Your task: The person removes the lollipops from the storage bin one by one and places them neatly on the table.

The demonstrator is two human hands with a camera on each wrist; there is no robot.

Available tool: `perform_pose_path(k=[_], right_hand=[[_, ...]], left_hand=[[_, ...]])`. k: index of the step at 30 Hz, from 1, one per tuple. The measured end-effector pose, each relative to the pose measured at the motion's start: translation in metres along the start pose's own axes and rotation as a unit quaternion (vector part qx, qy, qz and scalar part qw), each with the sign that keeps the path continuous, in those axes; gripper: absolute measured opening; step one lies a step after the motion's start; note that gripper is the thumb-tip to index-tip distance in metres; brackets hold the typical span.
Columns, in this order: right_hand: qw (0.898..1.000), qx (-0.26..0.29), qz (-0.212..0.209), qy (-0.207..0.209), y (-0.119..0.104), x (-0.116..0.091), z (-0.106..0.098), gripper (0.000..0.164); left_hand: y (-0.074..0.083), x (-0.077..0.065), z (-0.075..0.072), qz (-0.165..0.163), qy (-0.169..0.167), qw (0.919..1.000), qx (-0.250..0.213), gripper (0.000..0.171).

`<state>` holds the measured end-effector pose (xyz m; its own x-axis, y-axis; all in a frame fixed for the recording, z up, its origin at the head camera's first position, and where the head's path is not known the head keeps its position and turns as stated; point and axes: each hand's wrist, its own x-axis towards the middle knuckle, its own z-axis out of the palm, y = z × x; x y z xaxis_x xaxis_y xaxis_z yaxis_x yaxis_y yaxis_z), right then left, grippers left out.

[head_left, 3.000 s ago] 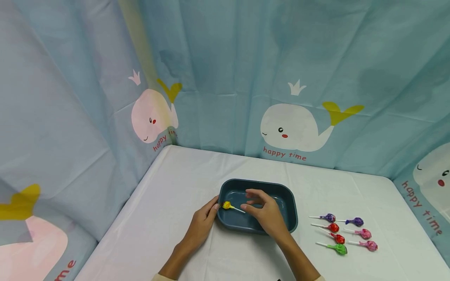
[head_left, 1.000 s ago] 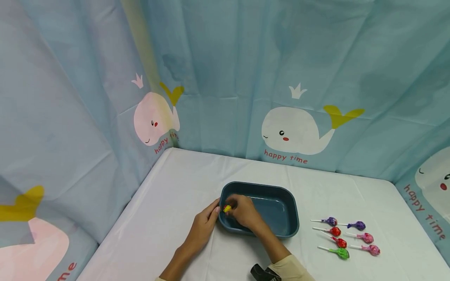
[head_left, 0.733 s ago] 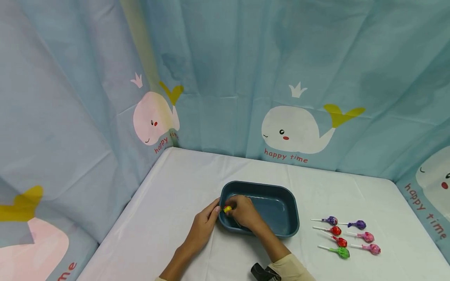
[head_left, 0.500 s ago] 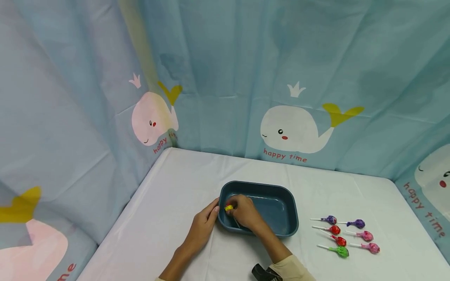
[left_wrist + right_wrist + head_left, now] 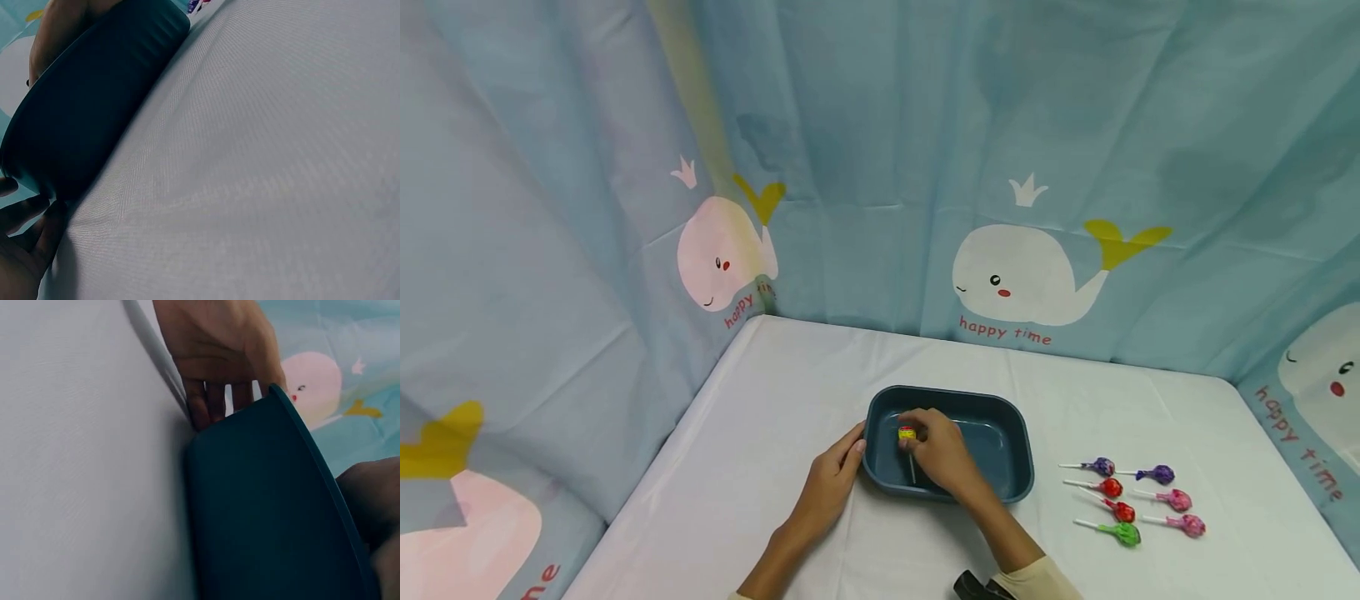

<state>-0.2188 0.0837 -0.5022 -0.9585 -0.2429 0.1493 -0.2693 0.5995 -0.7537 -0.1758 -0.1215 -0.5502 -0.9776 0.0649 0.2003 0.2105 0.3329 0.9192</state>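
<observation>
A dark teal rectangular tray (image 5: 1028,450) stands on the white cloth in the head view. My left hand (image 5: 831,479) holds its left end, thumb at the rim and fingers against the outer wall; the right wrist view shows this left hand (image 5: 219,344) too. Inside the tray's left part is a yellow lollipop (image 5: 907,433) with a red top, its white stick pointing toward me. My right hand (image 5: 942,450) reaches in from the right, thumb and curled index finger around the lollipop's head. The tray wall (image 5: 262,494) hides the lollipop from both wrist cameras.
Several wrapped lollipops lie right of the tray, sticks leftward: two purple, including one purple lollipop (image 5: 1161,474), two red, two pink, and one green lollipop (image 5: 1126,533). A blue whale-print curtain (image 5: 865,250) stands behind the white-covered table (image 5: 820,375).
My right hand went down to the lollipop in the tray, then shifted right with it. The lollipop has turned, its stick swinging from rightward to toward me. My left hand stayed at the tray.
</observation>
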Motion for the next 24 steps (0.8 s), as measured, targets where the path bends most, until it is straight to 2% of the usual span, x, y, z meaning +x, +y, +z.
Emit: perform_pose_path(k=[10,17,24], right_hand=[[0.996,0.055,0.053,0.055,0.006,-0.013,-0.014,0.023],[0.994,0.038,0.056,0.086,0.009,-0.024,-0.023,0.022],[0.990,0.057,0.081,0.102,0.010,-0.034,-0.034,0.025]], left_hand=[[-0.002,0.001,0.000,0.003,0.000,1.0000,0.004,0.046],[-0.002,0.001,-0.001,0.005,-0.001,1.0000,0.006,0.046],[-0.003,0.000,-0.001,0.005,-0.002,1.0000,0.006,0.046]])
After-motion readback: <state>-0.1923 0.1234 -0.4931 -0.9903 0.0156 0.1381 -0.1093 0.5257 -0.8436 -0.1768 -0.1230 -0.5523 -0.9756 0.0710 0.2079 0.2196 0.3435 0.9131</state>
